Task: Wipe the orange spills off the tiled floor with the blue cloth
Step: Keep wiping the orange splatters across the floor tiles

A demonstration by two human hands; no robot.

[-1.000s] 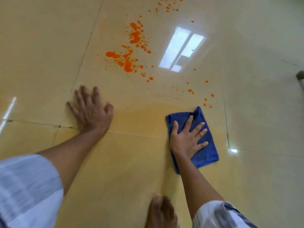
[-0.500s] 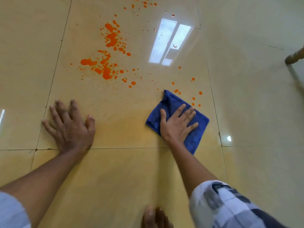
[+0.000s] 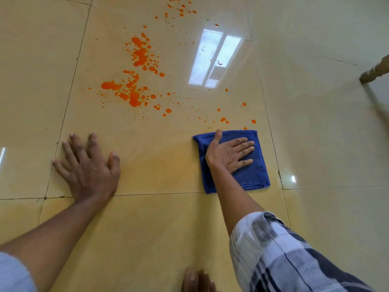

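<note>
Head view: the right hand lies flat, fingers straight and spread, pressing the folded blue cloth onto the tiled floor, just inside a tile's near right corner. Small orange drops touch the cloth's far edge; the big orange spills lie farther off, toward the tile's far left. The left hand rests open, fingers splayed, on the floor, holding nothing.

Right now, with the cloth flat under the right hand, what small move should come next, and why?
Probably push the blue cloth forward under the right hand: small orange drops lie just beyond its far edge, still unwiped. The left hand rests flat on the floor.
</note>
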